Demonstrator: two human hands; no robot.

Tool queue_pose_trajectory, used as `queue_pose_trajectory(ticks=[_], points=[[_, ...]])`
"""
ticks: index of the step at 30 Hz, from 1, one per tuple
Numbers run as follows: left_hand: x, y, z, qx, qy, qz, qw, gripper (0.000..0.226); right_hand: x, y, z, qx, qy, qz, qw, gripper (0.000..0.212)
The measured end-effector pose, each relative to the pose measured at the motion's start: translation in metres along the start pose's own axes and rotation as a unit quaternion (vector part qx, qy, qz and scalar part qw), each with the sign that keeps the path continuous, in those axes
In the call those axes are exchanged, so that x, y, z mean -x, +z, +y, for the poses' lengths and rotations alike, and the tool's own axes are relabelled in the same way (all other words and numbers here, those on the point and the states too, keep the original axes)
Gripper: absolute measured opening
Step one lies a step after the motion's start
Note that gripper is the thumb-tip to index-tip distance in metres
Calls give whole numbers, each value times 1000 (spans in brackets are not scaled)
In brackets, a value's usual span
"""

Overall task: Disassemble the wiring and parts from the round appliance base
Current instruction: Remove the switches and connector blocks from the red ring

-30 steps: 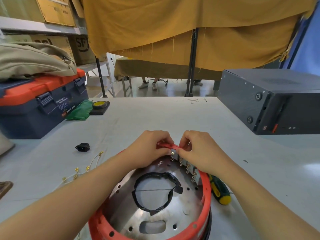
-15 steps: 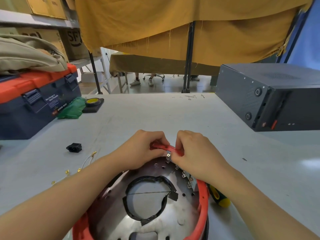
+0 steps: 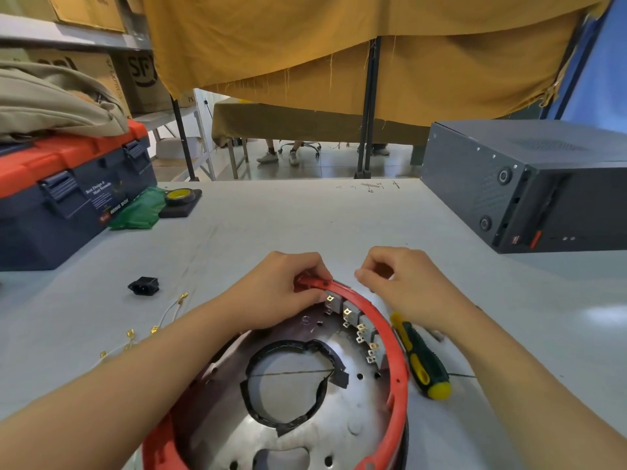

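Note:
The round appliance base lies in front of me, with a red plastic rim [image 3: 390, 334] around a silver metal plate [image 3: 339, 425] that has a black-edged round opening. A row of several small switches with brass terminals [image 3: 351, 315] sits inside the rim on the right. My left hand [image 3: 281, 290] pinches the far edge of the red rim, next to the first switch. My right hand [image 3: 403, 283] hovers just right of the rim's far edge, off the rim, its fingers curled shut with nothing visible in them.
A green-and-yellow screwdriver [image 3: 420, 361] lies right of the base. A black power socket [image 3: 144, 285] and loose white wires with brass terminals [image 3: 163, 317] lie at left. A blue-and-orange toolbox [image 3: 68, 198], green bag [image 3: 139, 210] and tape roll [image 3: 179, 196] stand far left; a dark grey case [image 3: 529, 184] far right.
My right hand has let go of the red rim and pulled away to the right, uncovering the row of switches. My left hand stays on the rim.

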State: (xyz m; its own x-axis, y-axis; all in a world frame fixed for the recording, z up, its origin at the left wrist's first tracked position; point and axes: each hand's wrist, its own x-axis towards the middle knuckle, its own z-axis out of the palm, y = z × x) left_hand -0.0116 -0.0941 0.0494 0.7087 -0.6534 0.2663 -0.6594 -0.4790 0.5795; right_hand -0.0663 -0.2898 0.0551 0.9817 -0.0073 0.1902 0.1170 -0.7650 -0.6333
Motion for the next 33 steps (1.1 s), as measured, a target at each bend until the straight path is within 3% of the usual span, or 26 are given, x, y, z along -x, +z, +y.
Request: queue_pose_trajectory(ticks=[3, 7, 10, 13, 16, 18, 19, 21, 26, 33], points=[[1, 0, 2, 10, -13, 1, 1000, 12, 0, -6, 16, 93, 36, -33, 994, 6], [2, 1, 5, 11, -16, 4, 1000, 12, 9, -4, 21, 243, 110, -141, 953, 28], [2, 2, 6, 7, -18, 5, 1000, 12, 15, 4, 19, 278, 121, -150, 941, 26], [3, 1, 6, 0, -19, 6, 1000, 11, 14, 5, 20, 246, 113, -135, 953, 24], [3, 2, 7, -3, -20, 6, 1000, 11, 11, -2, 25, 110, 110, -91, 984, 19], [3, 1, 8, -7, -20, 6, 1000, 11, 10, -8, 26, -71, 122, -38, 989, 9], [4, 1, 8, -9, -20, 7, 1000, 11, 10, -11, 26, -192, 134, -15, 972, 5], [3, 1, 9, -13, -19, 8, 1000, 10, 10, -16, 25, -401, 155, 5, 903, 7], [3, 1, 10, -21, -15, 6, 1000, 11, 13, -20, 25, -630, 139, -76, 760, 28], [3, 1, 8, -15, -12, 4, 1000, 9, 12, -15, 23, -709, 82, -33, 699, 43]])
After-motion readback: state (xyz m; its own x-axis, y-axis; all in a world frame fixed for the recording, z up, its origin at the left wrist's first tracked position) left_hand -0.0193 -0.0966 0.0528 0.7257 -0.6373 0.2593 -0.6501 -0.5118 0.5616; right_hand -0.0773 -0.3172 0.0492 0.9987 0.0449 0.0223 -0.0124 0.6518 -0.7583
